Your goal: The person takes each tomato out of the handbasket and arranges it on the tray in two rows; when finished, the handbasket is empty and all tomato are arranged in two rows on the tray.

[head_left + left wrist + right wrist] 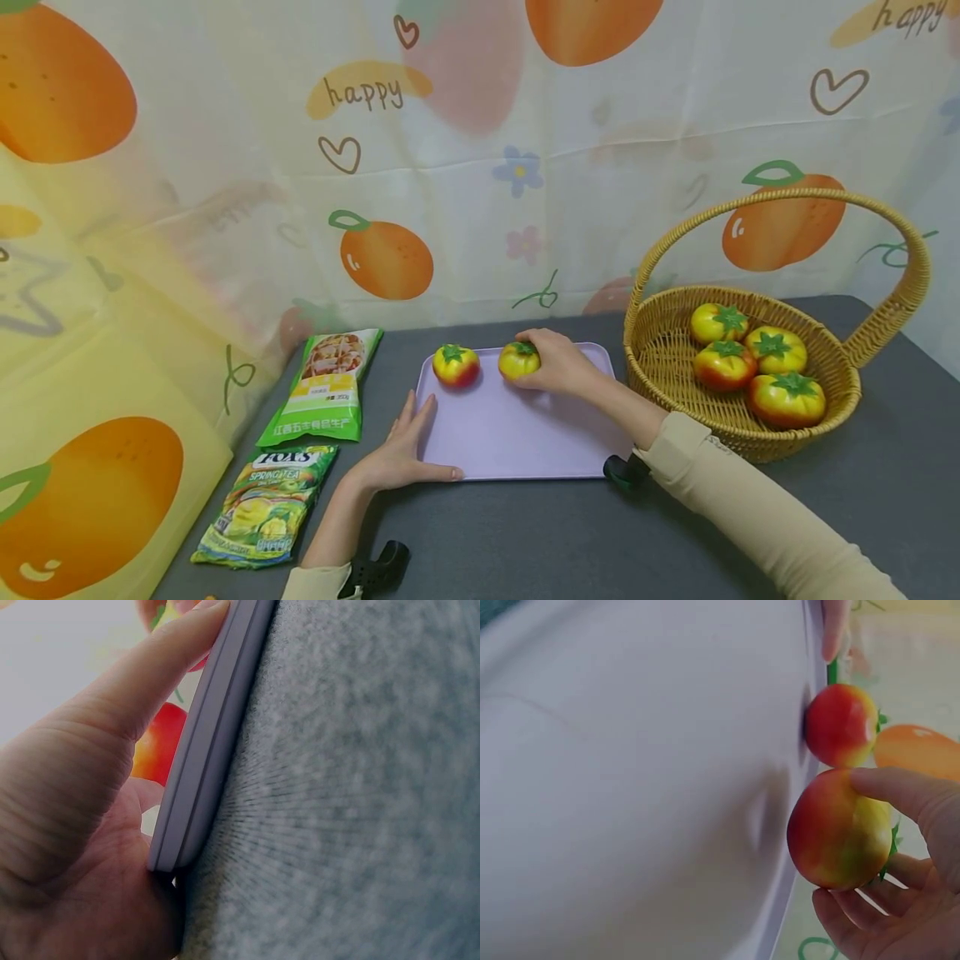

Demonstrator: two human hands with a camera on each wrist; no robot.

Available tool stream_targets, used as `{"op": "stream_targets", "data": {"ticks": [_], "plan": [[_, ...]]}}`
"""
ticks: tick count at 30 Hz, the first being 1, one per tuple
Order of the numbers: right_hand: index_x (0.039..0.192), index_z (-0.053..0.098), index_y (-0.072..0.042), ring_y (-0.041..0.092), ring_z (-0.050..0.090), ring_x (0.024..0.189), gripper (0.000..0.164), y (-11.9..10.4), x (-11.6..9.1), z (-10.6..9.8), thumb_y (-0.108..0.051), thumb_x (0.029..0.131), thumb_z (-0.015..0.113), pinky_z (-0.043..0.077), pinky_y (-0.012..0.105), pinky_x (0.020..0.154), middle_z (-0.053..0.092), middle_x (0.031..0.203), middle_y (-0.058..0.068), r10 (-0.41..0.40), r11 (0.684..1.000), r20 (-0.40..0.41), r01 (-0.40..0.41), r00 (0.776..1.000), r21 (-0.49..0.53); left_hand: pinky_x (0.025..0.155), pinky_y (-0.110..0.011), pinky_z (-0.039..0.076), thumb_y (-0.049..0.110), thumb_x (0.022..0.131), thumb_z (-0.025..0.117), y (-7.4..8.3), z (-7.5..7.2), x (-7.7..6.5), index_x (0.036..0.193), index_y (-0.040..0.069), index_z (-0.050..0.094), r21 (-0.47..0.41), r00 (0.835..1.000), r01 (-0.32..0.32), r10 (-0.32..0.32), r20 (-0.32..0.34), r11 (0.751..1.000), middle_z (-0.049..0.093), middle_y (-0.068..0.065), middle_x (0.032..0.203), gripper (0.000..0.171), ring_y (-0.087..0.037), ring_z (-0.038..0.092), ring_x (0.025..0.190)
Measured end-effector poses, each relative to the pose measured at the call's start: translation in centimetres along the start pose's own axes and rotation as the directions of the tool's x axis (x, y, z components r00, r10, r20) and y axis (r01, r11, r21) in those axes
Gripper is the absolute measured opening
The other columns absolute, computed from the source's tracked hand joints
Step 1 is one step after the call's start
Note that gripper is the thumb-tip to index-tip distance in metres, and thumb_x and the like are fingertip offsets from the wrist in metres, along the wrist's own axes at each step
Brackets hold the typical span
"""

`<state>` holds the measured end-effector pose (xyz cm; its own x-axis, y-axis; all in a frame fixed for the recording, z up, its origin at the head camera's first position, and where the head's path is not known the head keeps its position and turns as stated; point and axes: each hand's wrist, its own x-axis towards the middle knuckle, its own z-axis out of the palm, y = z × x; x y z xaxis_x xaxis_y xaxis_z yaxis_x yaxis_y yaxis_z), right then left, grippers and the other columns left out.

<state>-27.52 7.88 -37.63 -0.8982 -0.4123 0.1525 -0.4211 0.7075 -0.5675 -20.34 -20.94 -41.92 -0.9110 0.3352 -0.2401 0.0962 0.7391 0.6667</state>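
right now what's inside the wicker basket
The wicker basket holds four red-and-yellow fruits with green leafy tops. Their undersides and whatever lies directly beneath are covered.

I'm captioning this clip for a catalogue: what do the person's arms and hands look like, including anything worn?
The left hand and right hand are ungloved. The left sleeve and right sleeve are light beige; the right one has a small marking near its cuff, too small to read. A rounded black device is worn at the left wrist, with a similar one at the right.
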Motion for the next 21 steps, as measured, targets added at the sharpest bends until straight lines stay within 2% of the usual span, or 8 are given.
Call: {"op": "stream_targets", "data": {"ticks": [10,21], "plan": [[0.134,0.053,0.001,0.033,0.052,0.116,0.063,-0.42,0.6,0.63,-0.025,0.082,0.078,0.043,0.047,0.098,0.057,0.129,0.018,0.04,0.999,0.038,-0.039,0.998,-0.01,0.106,-0.072,0.008,0.051,0.072,0.082,0.32,-0.08,-0.02,0.158,0.017,0.008,0.001,1.0,0.008,-0.008,0.004,1.0,-0.02,-0.019,0.159,0.119,-0.049,-0.011,0.143],[0.135,0.053,0.0,0.033,0.052,0.116,0.063,-0.52,0.98,1.0,-0.026,0.083,0.077,0.044,0.047,0.098,0.057,0.129,0.018,0.042,0.999,0.035,-0.042,0.999,0.0,0.106,-0.072,0.007,0.05,0.072,0.082,0.27,-0.09,0.01,0.158,0.017,0.008,-0.005,1.0,0.007,-0.006,0.003,1.0,-0.019,-0.018,0.16,0.118,-0.049,-0.012,0.143]]}}
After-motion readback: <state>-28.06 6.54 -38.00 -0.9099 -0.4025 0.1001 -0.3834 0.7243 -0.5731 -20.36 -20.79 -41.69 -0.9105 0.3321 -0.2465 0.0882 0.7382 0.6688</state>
